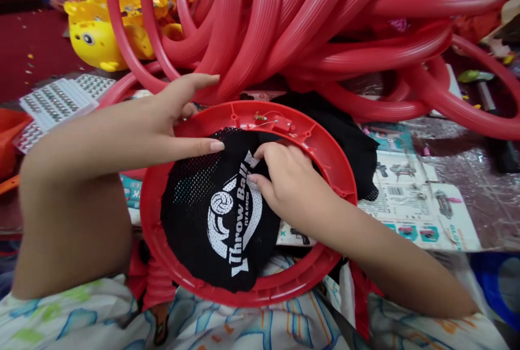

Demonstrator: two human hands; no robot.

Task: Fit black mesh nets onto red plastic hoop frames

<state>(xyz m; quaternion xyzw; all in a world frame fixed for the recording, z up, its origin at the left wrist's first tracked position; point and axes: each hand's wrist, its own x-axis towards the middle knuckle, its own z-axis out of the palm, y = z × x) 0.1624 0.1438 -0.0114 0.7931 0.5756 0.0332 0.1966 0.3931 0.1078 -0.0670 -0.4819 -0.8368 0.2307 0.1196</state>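
**Red Ring and Mesh Disc: Hazards and Hand Pose**

The round red plastic ring frame (152, 209) lay between and below the hands, its near side over the patterned clothing. Inside it, mostly on the left-hand side, sat the black mesh fabric disc with white "Throw Ball" print (223, 225). A gap showed below the right wrist, between disc and frame.

Hazards, as I judged them:

1. Wire snag. A brass-coloured metal spring (260, 117) and thin wires lay in the frame's channel, just beyond the right hand (288, 176). A careless outward sweep of those fingers could have pulled a wire loose.
2. Disc shift. The fabric was limp and off-centre; a one-sided tug could have creased it or dragged it farther askew.
3. Frame tilt. I could not see what supported the near side; heavy pressure from the left hand (170, 117) could have tipped it.

Pose:

- Left: arm bent, hand at the frame's far-left edge, thumb and index finger spread wide, thumb over the mesh. I saw nothing grasped; the remaining fingers were partly hidden.
- Right: forearm across the frame's right side, fingers curled, thumb and index finger slightly parted at the disc's edge. I could not tell whether they pinched the fabric.
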